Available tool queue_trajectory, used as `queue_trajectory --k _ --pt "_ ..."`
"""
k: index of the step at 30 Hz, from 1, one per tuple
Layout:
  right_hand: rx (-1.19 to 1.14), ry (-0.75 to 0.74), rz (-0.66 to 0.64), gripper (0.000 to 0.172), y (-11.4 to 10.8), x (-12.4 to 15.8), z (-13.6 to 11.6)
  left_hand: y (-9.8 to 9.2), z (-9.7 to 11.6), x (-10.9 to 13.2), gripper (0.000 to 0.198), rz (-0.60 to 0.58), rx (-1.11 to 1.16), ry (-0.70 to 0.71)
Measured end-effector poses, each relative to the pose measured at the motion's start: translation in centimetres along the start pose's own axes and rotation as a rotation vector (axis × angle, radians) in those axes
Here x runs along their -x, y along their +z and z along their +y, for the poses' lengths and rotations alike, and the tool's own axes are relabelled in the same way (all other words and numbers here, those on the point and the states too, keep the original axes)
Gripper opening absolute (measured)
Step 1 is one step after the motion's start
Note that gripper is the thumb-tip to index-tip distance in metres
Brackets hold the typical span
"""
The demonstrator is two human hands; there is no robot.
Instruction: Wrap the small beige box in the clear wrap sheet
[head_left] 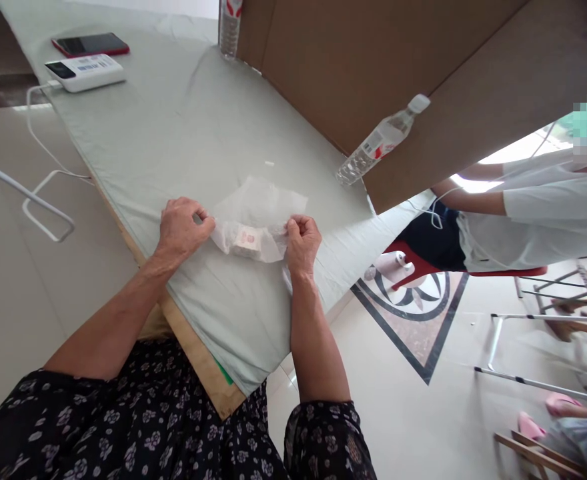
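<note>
A thin, translucent white wrapping sheet (261,200) lies near the table's front corner. Within its near edge sits a small pale block (249,241) with a reddish print on top, partly covered by the sheet. My left hand (183,228) pinches the sheet's left end between thumb and forefinger. On the other side, my right hand (303,241) is closed on the right end, its fingers curled. The block rests between both hands, and neither hand touches it.
A water bottle (381,143) stands by a large cardboard panel (353,67); another bottle (230,30) is farther back. A phone (91,45) and a white cabled device (86,72) lie far left. A person in a white shirt (548,207) sits at right.
</note>
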State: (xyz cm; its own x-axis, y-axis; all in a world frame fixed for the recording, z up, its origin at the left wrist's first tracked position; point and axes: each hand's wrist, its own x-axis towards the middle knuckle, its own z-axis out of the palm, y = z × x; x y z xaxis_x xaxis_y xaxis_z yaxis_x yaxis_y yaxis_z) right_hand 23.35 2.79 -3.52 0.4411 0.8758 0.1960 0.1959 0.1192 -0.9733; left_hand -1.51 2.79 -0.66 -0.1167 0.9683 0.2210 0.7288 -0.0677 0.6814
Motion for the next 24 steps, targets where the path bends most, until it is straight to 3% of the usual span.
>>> queue_trajectory --k 3,6,9,12,15,18,21,24 --pt "0.153 -0.045 0.080 0.020 -0.8 -0.1 0.1 0.5 -1.1 -0.3 0.007 -0.003 -0.093 -0.029" --pt "0.235 -0.122 0.128 0.024 -1.6 0.9 -1.2 -0.1 -1.0 0.5 0.016 0.038 -0.058 0.016" --pt "0.262 -0.180 0.024 0.023 -1.9 2.5 -3.2 -1.6 0.6 1.6 0.019 0.075 0.021 0.166" --pt "0.270 -0.201 -0.164 0.034 -1.4 3.8 -4.4 -2.4 2.8 2.1 0.022 -0.029 0.111 0.422" --pt "0.314 -0.142 -0.254 0.055 -0.8 4.4 -4.2 -1.7 3.9 1.6 0.039 -0.229 0.122 0.520" --pt "0.334 -0.122 -0.273 0.049 -0.7 4.4 -3.9 -0.6 3.7 0.6 0.054 -0.408 0.064 0.452" --pt "0.262 -0.192 -0.333 0.029 -1.5 4.9 -4.6 -0.7 2.8 0.0 0.060 -0.427 0.073 0.319" --pt "0.216 -0.203 -0.574 0.022 -2.8 6.0 -5.6 -2.0 2.0 -0.1 0.060 -0.434 0.166 0.207"
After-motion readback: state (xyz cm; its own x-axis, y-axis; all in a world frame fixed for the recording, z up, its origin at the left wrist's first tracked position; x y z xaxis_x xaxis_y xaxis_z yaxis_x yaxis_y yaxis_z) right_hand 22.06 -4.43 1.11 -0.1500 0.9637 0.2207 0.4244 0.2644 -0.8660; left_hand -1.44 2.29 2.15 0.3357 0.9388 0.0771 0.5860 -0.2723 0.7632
